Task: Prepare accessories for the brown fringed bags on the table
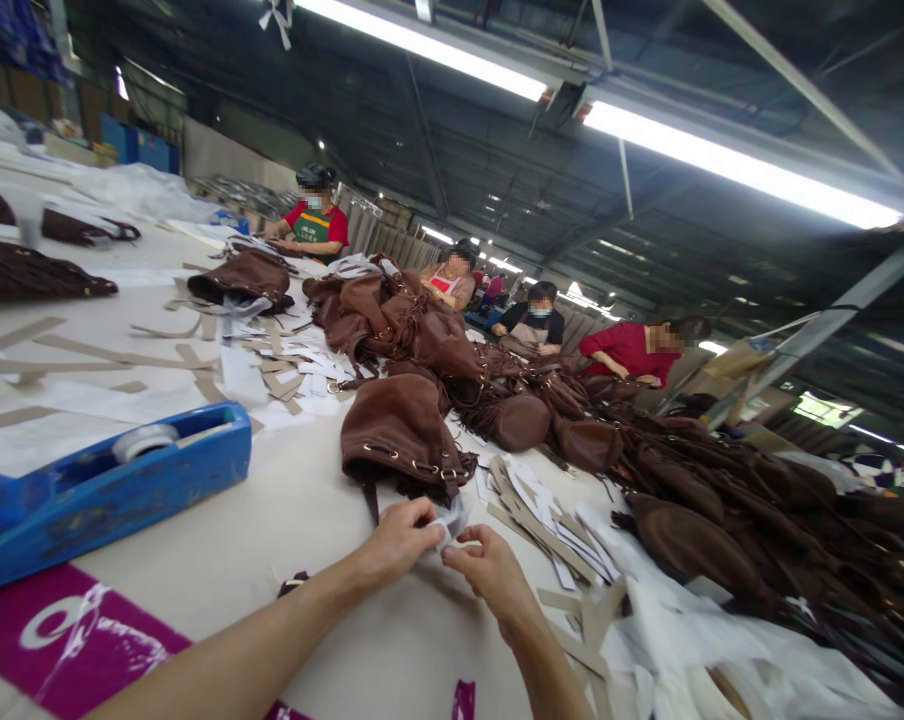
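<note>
Both my hands are at the table, fingertips nearly meeting. My left hand (403,540) has a narrow grip: thumb and fingers pinch a crumpled piece of translucent white wrap (456,515). My right hand (491,572) is at the other side of the same piece, thumb and fingers curled close together; I cannot tell whether it is pinched there or only touched.

Position of wrap: between my two hands, just in front of the brown drawstring bag (396,425). The bag lies on the pale tabletop (302,490), gathered opening toward me, a row of metal eyelets along the rim. A dark strap hangs from it down to my left hand.

Surroundings. Left: blue tape dispenser (122,495) carrying a tape roll (146,441), near a purple sheet (62,645) with white print. Right of my hands: loose card strips (534,515) in grey-brown and white, then rumpled white sheeting (692,640). Beyond the bag, a long heap of brown bags (422,325) runs off to the right.

Across the table: a co-worker in a green apron (313,228), and one in a red top (624,350) leaning over the heap.
</note>
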`<action>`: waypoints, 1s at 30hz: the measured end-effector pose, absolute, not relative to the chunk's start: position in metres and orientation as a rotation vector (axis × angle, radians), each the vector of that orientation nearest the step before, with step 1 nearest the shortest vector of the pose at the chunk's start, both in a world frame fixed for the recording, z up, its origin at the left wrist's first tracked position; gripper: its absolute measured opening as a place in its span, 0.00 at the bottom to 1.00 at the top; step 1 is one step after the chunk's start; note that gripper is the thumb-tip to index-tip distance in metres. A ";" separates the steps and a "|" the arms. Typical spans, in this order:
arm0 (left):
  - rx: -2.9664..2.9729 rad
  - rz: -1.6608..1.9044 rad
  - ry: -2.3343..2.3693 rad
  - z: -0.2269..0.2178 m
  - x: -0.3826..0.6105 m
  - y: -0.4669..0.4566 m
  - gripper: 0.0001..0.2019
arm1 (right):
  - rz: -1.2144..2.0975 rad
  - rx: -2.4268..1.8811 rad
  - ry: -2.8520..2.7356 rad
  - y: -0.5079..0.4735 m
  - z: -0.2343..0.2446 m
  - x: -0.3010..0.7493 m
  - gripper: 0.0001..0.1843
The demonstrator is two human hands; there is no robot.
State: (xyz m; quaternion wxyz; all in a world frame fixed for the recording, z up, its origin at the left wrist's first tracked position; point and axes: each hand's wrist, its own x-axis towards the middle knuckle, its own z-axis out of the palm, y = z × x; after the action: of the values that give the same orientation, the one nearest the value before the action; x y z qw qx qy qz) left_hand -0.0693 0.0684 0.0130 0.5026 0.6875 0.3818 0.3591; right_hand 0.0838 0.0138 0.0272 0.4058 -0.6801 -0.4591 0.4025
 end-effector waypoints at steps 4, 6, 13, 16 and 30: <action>1.676 0.849 0.943 0.014 -0.070 0.069 0.06 | 0.965 -1.664 -1.146 0.014 0.026 0.079 0.17; 1.700 0.843 0.965 0.013 -0.069 0.069 0.06 | 0.894 -1.644 -1.138 0.013 0.024 0.075 0.16; 1.772 0.837 1.058 0.012 -0.065 0.065 0.05 | 0.843 -1.612 -1.027 0.003 0.018 0.066 0.11; 1.808 0.817 1.103 0.017 -0.066 0.059 0.04 | 1.036 -1.564 -0.896 -0.003 0.018 0.060 0.12; 1.827 0.847 1.022 0.020 -0.070 0.056 0.06 | 1.479 -1.084 -0.282 0.002 0.004 0.052 0.31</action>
State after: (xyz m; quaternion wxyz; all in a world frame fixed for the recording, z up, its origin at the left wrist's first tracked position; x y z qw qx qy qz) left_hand -0.0704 0.0556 0.0203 0.4275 0.7313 0.4091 0.3392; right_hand 0.0525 0.0015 0.0043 0.5997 -0.4675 -0.1215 0.6380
